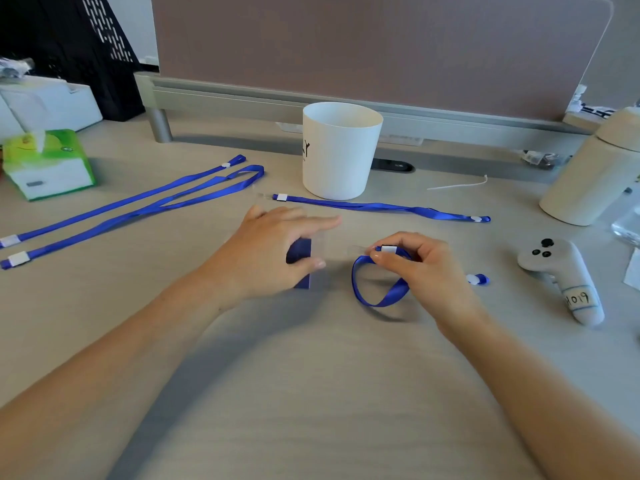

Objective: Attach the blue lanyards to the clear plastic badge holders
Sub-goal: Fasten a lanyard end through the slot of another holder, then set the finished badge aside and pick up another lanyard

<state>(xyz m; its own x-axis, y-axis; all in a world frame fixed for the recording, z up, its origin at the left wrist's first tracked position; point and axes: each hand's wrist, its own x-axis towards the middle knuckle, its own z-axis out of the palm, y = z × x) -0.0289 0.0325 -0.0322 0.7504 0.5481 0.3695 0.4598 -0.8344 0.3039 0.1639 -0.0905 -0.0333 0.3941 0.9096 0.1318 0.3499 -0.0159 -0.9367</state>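
Note:
My left hand (273, 251) rests on a clear plastic badge holder (320, 247) with a dark blue edge, thumb and fingers gripping it on the desk. My right hand (415, 265) pinches the white-clipped end of a blue lanyard (377, 299), whose ribbon loops below my fingers; its other end with a white button lies to the right. The clip end sits close to the holder's right edge. Two more blue lanyards (131, 206) lie stretched at the left. Another blue lanyard (381, 206) lies behind my hands, beside a faint clear holder.
A white cup (341, 150) stands behind the hands. A green tissue box (45, 164) is at the left, a beige canister (595, 174) and a grey controller (561, 275) at the right. A desk divider (346, 46) runs along the back.

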